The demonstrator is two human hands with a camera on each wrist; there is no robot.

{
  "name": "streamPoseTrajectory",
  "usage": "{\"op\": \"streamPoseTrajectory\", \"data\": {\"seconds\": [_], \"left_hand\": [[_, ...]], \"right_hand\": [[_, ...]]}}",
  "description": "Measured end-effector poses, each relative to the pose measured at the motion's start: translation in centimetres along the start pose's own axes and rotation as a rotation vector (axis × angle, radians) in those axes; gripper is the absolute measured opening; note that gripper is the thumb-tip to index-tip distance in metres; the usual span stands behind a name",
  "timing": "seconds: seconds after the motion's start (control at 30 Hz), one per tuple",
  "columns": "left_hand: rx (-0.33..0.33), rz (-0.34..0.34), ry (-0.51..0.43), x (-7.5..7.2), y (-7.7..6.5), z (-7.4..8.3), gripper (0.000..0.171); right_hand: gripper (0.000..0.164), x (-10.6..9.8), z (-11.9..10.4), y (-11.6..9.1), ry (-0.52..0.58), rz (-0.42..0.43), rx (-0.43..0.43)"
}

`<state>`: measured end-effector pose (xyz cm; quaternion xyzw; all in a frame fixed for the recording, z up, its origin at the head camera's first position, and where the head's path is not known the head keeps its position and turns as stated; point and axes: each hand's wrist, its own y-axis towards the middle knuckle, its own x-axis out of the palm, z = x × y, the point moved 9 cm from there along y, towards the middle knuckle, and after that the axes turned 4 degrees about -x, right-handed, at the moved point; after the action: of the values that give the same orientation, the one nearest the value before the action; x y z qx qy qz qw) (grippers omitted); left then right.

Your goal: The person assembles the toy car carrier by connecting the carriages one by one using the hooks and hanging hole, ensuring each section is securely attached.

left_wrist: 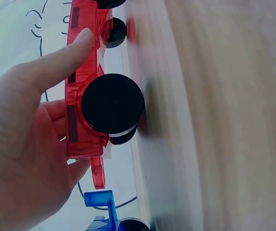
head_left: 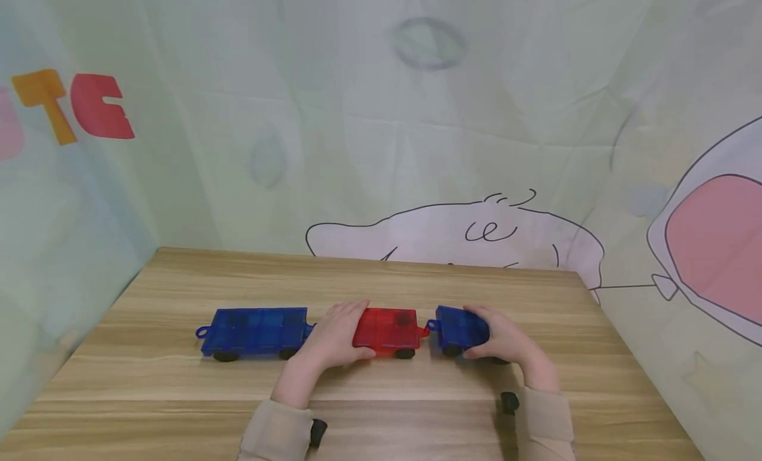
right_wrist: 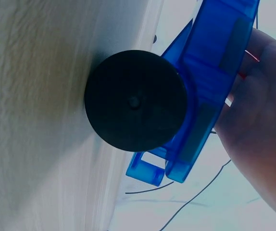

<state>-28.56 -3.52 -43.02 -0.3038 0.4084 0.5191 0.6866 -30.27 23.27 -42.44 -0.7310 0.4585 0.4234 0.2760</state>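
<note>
Where the beige sleeves (head_left: 280, 429) end, nearest the viewer, two hands grasp toy cars over a wooden table (head_left: 411, 408). The left hand (head_left: 335, 335) holds the red car (head_left: 389, 329), thumb along its near side and fingers round behind; the right hand (head_left: 507, 340) grips the right blue car (head_left: 457, 325) much the same way. That blue car seems tipped, its red-facing end slightly raised. Between them, the red coupling (head_left: 424, 331) and the blue ring (head_left: 433, 325) meet or nearly so; whether they are hooked, I cannot tell. Joining them looks like the step in hand: it would go best with the red car held steady, both couplings lined up, and the raised end lowered squarely rather than shoved. Sideways force could jostle the long blue car (head_left: 256, 329), whose coupling sits close to the red car's other end. Farther off, a printed fabric backdrop (head_left: 357, 150) hangs past the table's back edge.
</note>
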Motion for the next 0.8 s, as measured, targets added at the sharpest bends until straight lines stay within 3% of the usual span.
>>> {"op": "streamPoseTrajectory", "data": {"seconds": [0.8], "left_hand": [[-0.006, 0.003, -0.001, -0.04, -0.04, 0.02, 0.088]], "right_hand": [[0.09, 0.24, -0.37, 0.17, -0.019, -0.007, -0.012]]}}
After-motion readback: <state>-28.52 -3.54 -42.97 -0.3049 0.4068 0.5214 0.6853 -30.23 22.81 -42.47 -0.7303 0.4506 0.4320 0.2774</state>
